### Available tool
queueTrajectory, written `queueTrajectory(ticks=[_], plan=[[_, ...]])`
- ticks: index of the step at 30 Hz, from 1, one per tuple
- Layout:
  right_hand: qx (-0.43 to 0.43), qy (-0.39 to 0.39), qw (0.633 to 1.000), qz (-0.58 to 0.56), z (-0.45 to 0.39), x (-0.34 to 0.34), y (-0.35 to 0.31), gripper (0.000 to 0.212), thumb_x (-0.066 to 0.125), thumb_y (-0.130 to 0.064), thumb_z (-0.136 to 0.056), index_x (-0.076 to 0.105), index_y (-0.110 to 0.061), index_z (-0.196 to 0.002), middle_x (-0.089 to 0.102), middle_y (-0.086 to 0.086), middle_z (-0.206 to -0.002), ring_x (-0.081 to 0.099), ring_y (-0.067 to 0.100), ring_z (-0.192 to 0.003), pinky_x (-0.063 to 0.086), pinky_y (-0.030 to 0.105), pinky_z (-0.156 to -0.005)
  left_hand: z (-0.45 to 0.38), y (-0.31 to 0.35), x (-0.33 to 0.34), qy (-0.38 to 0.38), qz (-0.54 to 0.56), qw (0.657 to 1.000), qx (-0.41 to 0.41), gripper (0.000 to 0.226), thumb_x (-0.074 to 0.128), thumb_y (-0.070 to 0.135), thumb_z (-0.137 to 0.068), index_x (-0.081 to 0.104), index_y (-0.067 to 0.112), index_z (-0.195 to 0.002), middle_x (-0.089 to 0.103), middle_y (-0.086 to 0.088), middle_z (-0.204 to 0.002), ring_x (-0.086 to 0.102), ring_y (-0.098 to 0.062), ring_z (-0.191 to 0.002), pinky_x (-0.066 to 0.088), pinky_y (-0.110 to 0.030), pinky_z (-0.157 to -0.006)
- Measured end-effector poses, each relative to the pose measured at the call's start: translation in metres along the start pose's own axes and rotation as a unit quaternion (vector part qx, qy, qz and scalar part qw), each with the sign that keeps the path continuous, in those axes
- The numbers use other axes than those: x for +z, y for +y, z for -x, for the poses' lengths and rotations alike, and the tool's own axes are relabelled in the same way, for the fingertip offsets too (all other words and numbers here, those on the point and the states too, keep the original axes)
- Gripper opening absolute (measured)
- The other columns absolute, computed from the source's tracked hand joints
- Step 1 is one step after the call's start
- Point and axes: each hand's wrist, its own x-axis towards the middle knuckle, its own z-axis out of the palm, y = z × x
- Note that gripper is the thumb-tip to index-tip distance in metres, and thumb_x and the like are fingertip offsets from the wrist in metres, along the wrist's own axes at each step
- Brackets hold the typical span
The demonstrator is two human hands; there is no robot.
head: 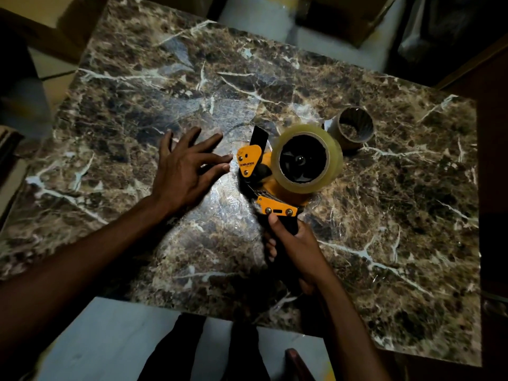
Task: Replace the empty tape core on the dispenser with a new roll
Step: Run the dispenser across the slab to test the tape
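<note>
Orange metal plates and a black handle make up the hand-held tape dispenser (264, 185), which is held over the dark brown marble-patterned table (165, 78). A roll of clear glossy packing tape (306, 162) is seated on the dispenser's hub, whose black spokes are seen through the roll's opening. The right hand (294, 243) is clamped around the black handle, with the thumb pressed just under the lower orange plate; much of the handle is hidden by the fingers and lost in shadow. The left hand (187, 169) is spread with fingers apart, holding nothing, its fingertips just beside the dispenser's front plate; whether they touch it cannot be told. An empty brown cardboard tape core (354, 127) lies on the table behind the roll, partly covered by it. Dim cardboard boxes (354, 20) beyond the far edge are blurred.
</note>
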Motion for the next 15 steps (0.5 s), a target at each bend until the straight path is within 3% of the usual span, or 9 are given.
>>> queueTrajectory(ticks=[4, 8, 12, 15], plan=[[0.003, -0.004, 1.000, 0.003, -0.001, -0.004, -0.002, 0.034, 0.075, -0.046, -0.089, 0.059, -0.021, -0.073, 0.047, 0.002, -0.060, 0.044, 0.018, -0.050, 0.040, 0.029, -0.051, 0.001, 0.002, -0.003, -0.035, -0.010, 0.999, 0.014, 0.046, 0.040, 0.058, -0.110, 0.070, 0.039, -0.141, 0.049, 0.005, -0.167, 0.030, -0.031, -0.165, 0.011, -0.062, -0.132], [0.013, -0.013, 1.000, 0.016, -0.002, -0.010, 0.001, 0.038, 0.075, -0.047, -0.091, 0.057, -0.014, -0.081, 0.048, 0.002, -0.060, 0.045, 0.018, -0.050, 0.042, 0.030, -0.052, 0.004, -0.016, -0.010, -0.095, -0.119, 0.981, 0.118, 0.065, 0.022, 0.068, -0.110, 0.048, 0.036, -0.161, 0.038, 0.001, -0.173, 0.031, -0.038, -0.164, 0.018, -0.068, -0.130], [0.017, -0.028, 0.999, 0.027, -0.004, -0.013, 0.003, 0.049, 0.078, -0.056, -0.085, 0.060, -0.011, -0.091, 0.049, 0.003, -0.062, 0.046, 0.019, -0.052, 0.042, 0.032, -0.054, 0.001, -0.027, -0.015, -0.127, -0.193, 0.960, 0.159, 0.074, 0.022, 0.076, -0.106, 0.025, 0.039, -0.171, 0.023, 0.002, -0.180, 0.019, -0.036, -0.168, 0.013, -0.068, -0.132], [0.016, -0.028, 0.999, 0.040, -0.003, -0.014, 0.002, 0.040, 0.073, -0.047, -0.094, 0.060, -0.009, -0.090, 0.049, 0.004, -0.061, 0.046, 0.020, -0.051, 0.043, 0.032, -0.053, 0.001, -0.027, -0.015, -0.126, -0.205, 0.955, 0.172, 0.081, 0.022, 0.081, -0.103, 0.021, 0.039, -0.172, 0.021, 0.002, -0.181, 0.018, -0.036, -0.168, 0.014, -0.069, -0.131]])
